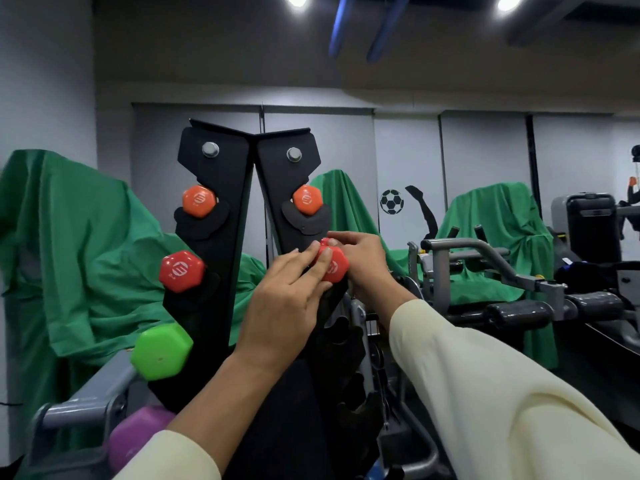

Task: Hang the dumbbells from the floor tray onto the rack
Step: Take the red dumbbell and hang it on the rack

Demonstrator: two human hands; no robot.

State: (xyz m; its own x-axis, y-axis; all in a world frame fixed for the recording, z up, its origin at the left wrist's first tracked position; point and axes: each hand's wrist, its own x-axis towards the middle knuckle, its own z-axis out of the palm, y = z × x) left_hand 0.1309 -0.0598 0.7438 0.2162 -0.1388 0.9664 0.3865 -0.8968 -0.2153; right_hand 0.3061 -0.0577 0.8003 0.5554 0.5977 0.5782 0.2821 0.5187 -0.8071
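Sleeves (485,393) lead to my hands: right hand (363,261) grips the red dumbbell (332,266), left hand (287,292) steadies it with straight fingers, seating it on the rack (214,237), 3 o'clock arm.

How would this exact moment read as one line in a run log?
step: seating red dumbbell on rack | left hand: fingers on it | right hand: gripping it | rack's other side: orange, red, green ends visible

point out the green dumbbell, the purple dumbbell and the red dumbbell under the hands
green dumbbell (161,351), head view, hexagonal end face
purple dumbbell (138,436), head view, visible end
red dumbbell (333,266), head view, end face between the hands
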